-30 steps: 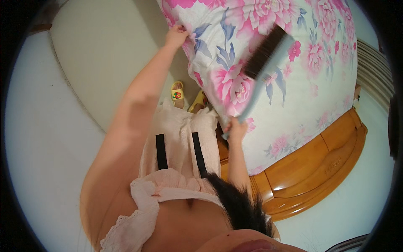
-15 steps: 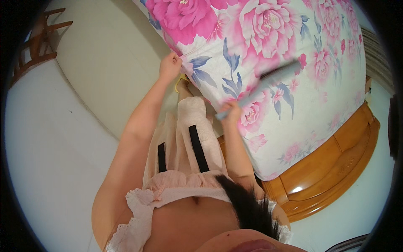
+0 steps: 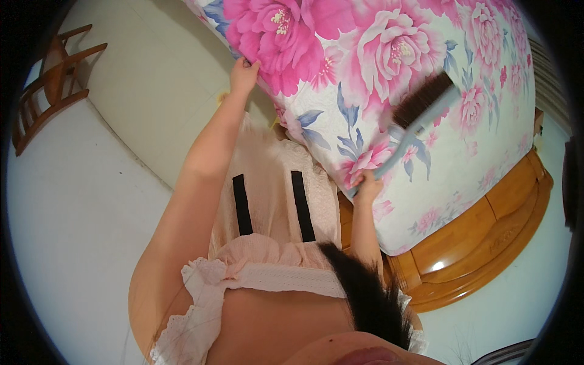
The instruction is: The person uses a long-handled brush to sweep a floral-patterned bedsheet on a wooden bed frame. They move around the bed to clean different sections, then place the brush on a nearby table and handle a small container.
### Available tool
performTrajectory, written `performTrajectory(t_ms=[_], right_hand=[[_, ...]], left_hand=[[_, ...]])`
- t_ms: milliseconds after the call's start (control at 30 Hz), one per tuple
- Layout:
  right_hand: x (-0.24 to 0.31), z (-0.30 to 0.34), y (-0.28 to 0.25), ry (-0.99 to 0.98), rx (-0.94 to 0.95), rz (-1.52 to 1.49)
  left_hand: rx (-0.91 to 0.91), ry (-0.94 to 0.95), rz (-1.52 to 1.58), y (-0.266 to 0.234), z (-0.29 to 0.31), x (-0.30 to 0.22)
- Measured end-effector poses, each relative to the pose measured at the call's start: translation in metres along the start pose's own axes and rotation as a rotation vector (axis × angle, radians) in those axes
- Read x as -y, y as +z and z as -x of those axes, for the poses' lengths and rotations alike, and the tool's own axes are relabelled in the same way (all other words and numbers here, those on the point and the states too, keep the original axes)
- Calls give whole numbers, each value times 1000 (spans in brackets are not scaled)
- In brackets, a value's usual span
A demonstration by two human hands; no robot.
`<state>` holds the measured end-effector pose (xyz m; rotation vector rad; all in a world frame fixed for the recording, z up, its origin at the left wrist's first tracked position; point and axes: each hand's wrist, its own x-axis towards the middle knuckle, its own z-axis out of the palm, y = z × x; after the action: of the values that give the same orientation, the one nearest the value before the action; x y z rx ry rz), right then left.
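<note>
My right hand point(image 3: 367, 188) is wrapped round the grey handle of a bed brush point(image 3: 424, 104). Its dark bristles face up and to the left, held over the bed. Beneath it spreads a white bed sheet point(image 3: 328, 121) printed with pink flowers and blue-grey leaves. At the sheet's left edge, my left hand point(image 3: 244, 75) has its fingers closed on the fabric by a large deep-pink flower. The fold between those fingers is mostly hidden.
A glossy wooden headboard point(image 3: 468, 231) curves along the bed's lower right end. On the pale floor at the upper left stands a wooden chair point(image 3: 53, 79). Striped grey curtain-like fabric point(image 3: 547, 79) hangs at the right, beyond the bed.
My left hand has moved up along the sheet's edge. My right hand has shifted right and slightly down, and the brush has turned so that its bristles show.
</note>
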<state>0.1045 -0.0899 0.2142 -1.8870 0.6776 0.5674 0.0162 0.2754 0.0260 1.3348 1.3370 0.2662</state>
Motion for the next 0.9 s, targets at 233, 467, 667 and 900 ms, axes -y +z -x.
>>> performTrajectory(t_ms=[233, 467, 667, 900], right_hand=[[-7, -26, 16, 154, -270, -414], [-38, -7, 90, 259, -327, -399], [-26, 58, 189, 189, -152, -394], [-48, 115, 247, 273, 453, -87]], left_hand=[[127, -55, -347, -20, -17, -40], [207, 104, -405, -66, -50, -36], [514, 168, -243, -72, -105, -7], [381, -245, 58, -34, -112, -24]])
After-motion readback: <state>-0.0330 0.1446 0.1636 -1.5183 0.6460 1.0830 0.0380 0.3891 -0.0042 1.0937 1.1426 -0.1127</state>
